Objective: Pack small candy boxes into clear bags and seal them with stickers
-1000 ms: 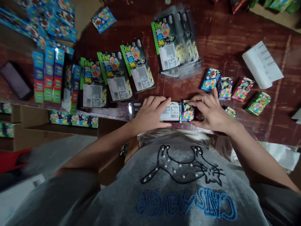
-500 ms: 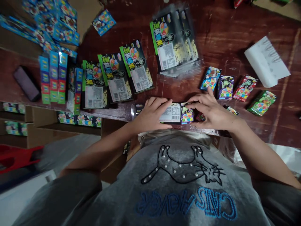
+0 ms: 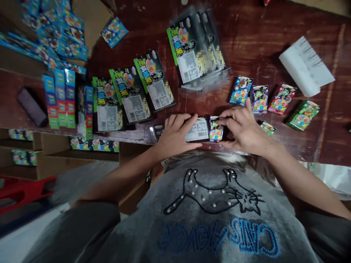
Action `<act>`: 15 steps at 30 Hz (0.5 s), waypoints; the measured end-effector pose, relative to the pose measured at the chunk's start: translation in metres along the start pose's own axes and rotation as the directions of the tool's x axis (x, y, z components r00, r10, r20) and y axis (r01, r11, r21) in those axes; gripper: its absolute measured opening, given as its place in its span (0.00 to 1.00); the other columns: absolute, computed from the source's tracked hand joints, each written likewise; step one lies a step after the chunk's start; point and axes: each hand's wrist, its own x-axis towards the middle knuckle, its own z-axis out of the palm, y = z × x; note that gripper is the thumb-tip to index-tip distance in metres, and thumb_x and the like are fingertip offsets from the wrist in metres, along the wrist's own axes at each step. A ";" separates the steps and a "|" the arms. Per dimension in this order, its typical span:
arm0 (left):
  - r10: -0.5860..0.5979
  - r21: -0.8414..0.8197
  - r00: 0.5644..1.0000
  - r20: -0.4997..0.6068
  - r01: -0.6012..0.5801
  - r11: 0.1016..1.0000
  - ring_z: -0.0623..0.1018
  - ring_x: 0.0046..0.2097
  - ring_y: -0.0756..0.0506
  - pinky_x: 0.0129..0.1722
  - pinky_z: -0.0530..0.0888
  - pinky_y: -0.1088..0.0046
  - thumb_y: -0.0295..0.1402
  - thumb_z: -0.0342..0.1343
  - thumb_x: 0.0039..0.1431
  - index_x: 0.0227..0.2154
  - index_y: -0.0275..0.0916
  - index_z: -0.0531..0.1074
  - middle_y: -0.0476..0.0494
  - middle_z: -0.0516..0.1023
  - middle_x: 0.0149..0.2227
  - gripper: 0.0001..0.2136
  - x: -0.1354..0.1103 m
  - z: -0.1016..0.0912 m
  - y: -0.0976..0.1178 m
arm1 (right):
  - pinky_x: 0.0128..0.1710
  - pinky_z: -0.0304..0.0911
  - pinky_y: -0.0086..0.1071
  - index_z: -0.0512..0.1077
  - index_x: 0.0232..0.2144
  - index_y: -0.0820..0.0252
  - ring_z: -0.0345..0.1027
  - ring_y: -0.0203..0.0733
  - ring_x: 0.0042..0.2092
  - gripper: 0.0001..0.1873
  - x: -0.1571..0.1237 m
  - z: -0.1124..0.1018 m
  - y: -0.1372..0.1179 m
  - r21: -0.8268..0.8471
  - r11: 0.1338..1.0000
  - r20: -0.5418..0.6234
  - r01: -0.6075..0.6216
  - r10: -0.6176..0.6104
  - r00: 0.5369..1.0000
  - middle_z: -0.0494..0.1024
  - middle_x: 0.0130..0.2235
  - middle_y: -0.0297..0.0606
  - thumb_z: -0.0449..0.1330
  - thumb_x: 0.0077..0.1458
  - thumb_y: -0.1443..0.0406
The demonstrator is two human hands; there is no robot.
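Note:
My left hand (image 3: 179, 132) is closed over a black printed candy sleeve (image 3: 199, 128) with a white barcode label, thumb on the near side and fingers on the far side. It lies flat at the table's front edge. Against its right end sits a small purple candy box (image 3: 216, 129). My right hand (image 3: 242, 126) grips around this end, fingertips at the purple box's right side. Beneath its palm a red box (image 3: 230, 136) shows only in part. A green box (image 3: 268, 128) peeks out beyond the right wrist.
Small blue (image 3: 241, 90), purple (image 3: 259, 98), red (image 3: 282, 98) and green (image 3: 303, 115) boxes lie right. Black sleeves (image 3: 189, 54) in clear film are stacked behind. Filled packs (image 3: 61, 98), a phone (image 3: 32, 106) and blue boxes (image 3: 74, 31) are left; folded white paper (image 3: 307, 65) is far right.
The view has shifted slightly. A narrow gap shows between the sleeve and the purple box, which sits a little askew. More of the green box by my right wrist is visible.

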 end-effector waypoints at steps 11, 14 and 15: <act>0.072 0.000 0.997 0.029 -0.072 0.997 0.69 0.62 0.27 0.61 0.65 0.48 0.53 0.73 0.56 0.75 0.40 0.60 0.29 0.72 0.64 0.49 0.010 0.000 0.011 | 0.76 0.43 0.73 0.44 0.80 0.56 0.58 0.66 0.75 0.52 -0.016 -0.006 -0.025 0.082 0.995 0.042 -0.057 0.053 0.998 0.61 0.76 0.58 0.61 0.67 0.43; 0.069 0.006 0.998 0.012 -0.070 0.998 0.68 0.63 0.26 0.62 0.64 0.47 0.52 0.74 0.55 0.75 0.41 0.60 0.29 0.71 0.64 0.49 0.011 0.000 0.013 | 0.76 0.38 0.77 0.55 0.77 0.57 0.64 0.73 0.70 0.56 -0.038 -0.019 -0.028 -0.112 0.942 -0.136 -0.315 0.299 0.944 0.71 0.69 0.57 0.63 0.59 0.34; 0.073 0.005 0.997 0.011 -0.073 0.997 0.68 0.63 0.26 0.62 0.64 0.47 0.52 0.74 0.55 0.75 0.41 0.60 0.29 0.71 0.65 0.49 0.012 0.000 0.015 | 0.75 0.36 0.78 0.61 0.74 0.58 0.66 0.73 0.67 0.55 -0.045 -0.020 -0.028 -0.173 0.910 -0.165 -0.378 0.352 0.921 0.74 0.66 0.57 0.64 0.57 0.33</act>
